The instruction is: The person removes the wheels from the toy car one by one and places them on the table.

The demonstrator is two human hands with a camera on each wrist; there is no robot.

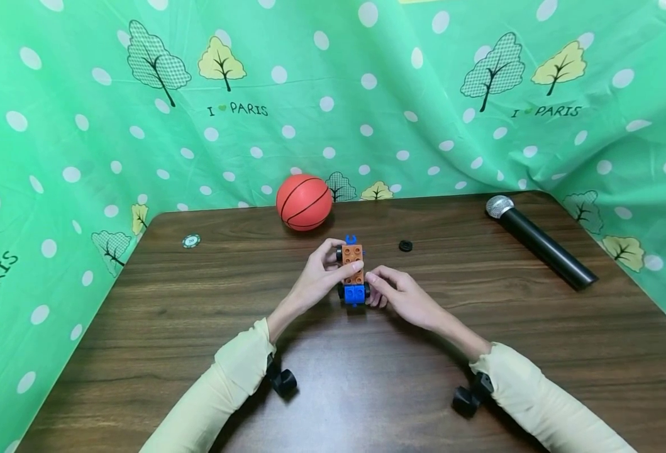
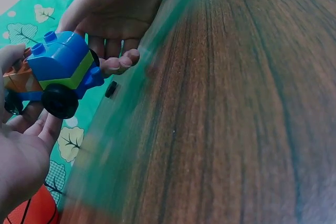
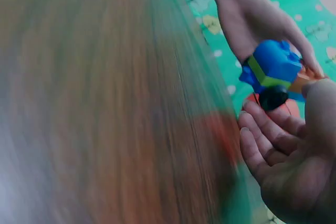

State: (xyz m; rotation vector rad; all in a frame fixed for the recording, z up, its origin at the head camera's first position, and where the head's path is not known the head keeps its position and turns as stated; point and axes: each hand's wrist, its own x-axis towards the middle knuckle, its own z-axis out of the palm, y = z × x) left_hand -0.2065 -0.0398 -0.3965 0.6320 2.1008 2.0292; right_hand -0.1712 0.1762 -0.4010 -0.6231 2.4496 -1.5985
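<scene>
A toy vehicle of building blocks point(image 1: 353, 264), with orange bricks, a blue rounded block point(image 2: 65, 53), a lime-green layer and black wheels, is held up over the table. My left hand point(image 1: 317, 270) grips it, thumb across the orange bricks and other fingers at its side and underneath. On the right, a blue axle end shows bare near the hooked end. My right hand point(image 1: 395, 290) is close against the vehicle's right side by the blue block. Three of its fingers point(image 3: 273, 135) extend loosely below a wheel point(image 3: 274, 98); whether thumb and forefinger pinch anything is hidden.
A loose black wheel point(image 1: 405, 245) lies on the wooden table point(image 1: 197, 352), beyond my right hand. Farther back is a red toy basketball point(image 1: 304, 202). A poker chip point(image 1: 191, 241) lies at left, and a microphone point(image 1: 539, 242) at right. A green curtain point(image 1: 333, 82) hangs behind.
</scene>
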